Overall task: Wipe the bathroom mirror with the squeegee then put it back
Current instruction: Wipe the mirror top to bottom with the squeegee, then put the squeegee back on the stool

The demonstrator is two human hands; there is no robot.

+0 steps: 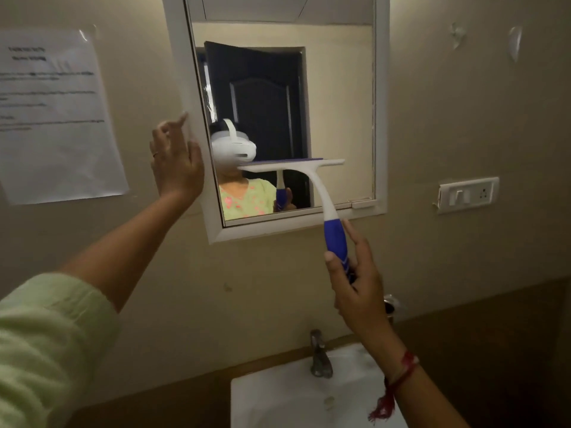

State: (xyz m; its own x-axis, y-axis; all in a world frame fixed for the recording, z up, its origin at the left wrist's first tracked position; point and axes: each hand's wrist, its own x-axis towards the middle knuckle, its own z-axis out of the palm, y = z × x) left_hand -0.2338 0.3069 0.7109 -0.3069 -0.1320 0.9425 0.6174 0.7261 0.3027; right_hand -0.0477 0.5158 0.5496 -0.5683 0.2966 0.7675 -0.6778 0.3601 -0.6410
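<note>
A white-framed mirror hangs on the beige wall, its frame swung slightly out on the left. The squeegee has a white head and neck and a blue handle; its blade lies flat against the glass in the lower half of the mirror. My right hand grips the blue handle from below the mirror's bottom edge. My left hand rests on the mirror's left frame edge with fingers spread, holding nothing.
A white sink with a metal tap sits directly below. A taped paper notice is on the wall at left, a white switch plate at right. Clear hooks stick to the upper right wall.
</note>
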